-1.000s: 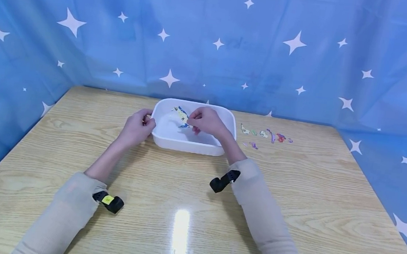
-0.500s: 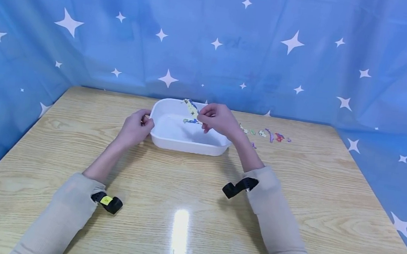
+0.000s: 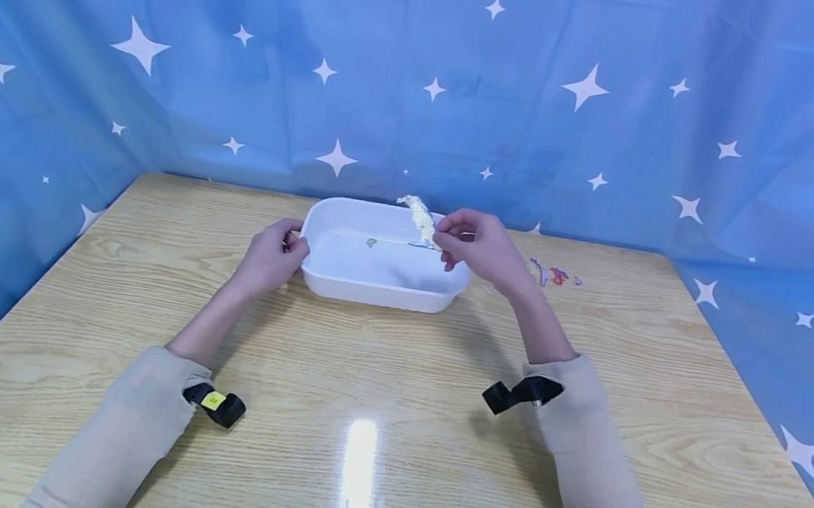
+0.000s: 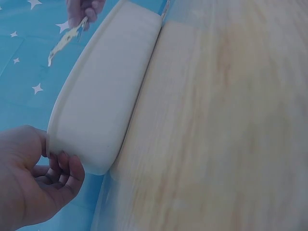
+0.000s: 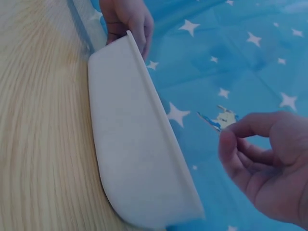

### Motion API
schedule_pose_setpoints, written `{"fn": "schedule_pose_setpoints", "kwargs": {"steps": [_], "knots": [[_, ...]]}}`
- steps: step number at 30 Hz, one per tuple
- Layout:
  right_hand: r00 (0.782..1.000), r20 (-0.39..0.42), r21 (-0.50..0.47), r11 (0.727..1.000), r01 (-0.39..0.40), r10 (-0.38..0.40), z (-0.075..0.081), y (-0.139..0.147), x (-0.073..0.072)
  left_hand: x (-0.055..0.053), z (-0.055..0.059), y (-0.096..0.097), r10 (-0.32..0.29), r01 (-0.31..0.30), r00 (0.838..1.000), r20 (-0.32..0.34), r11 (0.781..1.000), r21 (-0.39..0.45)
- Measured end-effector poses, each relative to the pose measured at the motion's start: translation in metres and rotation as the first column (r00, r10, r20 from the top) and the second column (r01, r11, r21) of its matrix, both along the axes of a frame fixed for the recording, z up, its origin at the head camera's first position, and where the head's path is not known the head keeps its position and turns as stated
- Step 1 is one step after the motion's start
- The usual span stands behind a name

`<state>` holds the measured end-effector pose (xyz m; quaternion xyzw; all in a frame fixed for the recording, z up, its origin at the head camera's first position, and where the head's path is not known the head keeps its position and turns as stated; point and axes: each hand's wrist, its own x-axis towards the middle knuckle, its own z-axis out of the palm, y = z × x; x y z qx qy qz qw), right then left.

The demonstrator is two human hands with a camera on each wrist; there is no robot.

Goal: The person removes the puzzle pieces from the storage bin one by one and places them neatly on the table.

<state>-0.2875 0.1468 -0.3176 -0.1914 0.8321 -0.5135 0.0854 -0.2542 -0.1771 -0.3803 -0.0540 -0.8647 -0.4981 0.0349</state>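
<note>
A white plastic basin [image 3: 372, 293] stands at the back of the table. My left hand [image 3: 272, 257] grips its left rim, thumb against the outer wall and fingers curled at the edge, as the left wrist view [image 4: 43, 178] also has it. Between thumb and forefinger my right hand [image 3: 479, 245] pinches a thin, flat cut-out like a sticker [image 3: 419, 218], pale with blue edging, over the basin's right end. In the right wrist view the cut-out [image 5: 226, 118] shows yellow and blue parts. A small greenish scrap [image 3: 371, 242] lies inside the basin.
Several small colourful cut-outs, among them a red one [image 3: 558, 276] and a purple one [image 3: 541, 271], lie on the wooden table [image 3: 284, 408] right of the basin. Some are hidden behind my right hand. A blue star-printed curtain [image 3: 467, 127] hangs behind the table.
My right hand has moved right and up from inside the basin with the cut-out, whose face has turned from printed yellow-blue to paler. The left hand stays at the rim.
</note>
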Motion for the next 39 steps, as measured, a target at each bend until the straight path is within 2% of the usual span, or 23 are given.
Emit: {"fn": "schedule_pose_setpoints", "kwargs": {"steps": [10,17,24,28,33,39], "knots": [[0.993,-0.011,-0.009,0.993,0.117,-0.117,0.000,0.047,0.005,0.001,0.000,0.000,0.004,-0.004,1.000,0.008,1.000,0.002],[0.991,-0.023,0.050,0.989,0.136,-0.135,0.000,0.078,0.013,0.001,0.000,0.000,0.007,-0.007,1.000,0.013,1.000,0.001],[0.988,-0.022,0.122,0.981,0.151,-0.150,-0.006,0.110,0.018,0.001,0.001,0.000,0.003,-0.003,1.000,0.008,1.000,-0.006],[0.987,0.033,0.174,0.973,0.151,-0.159,-0.011,0.128,0.019,0.001,0.000,0.001,0.003,-0.003,1.000,0.006,1.000,-0.007],[0.972,0.137,0.235,0.960,0.154,-0.190,-0.018,0.144,0.019,0.000,-0.001,0.000,0.005,-0.005,1.000,0.007,1.000,-0.004],[0.961,0.218,0.215,0.969,0.121,-0.168,-0.028,0.158,0.023,0.000,0.000,0.000,0.005,-0.005,1.000,0.012,1.000,-0.013]]}}
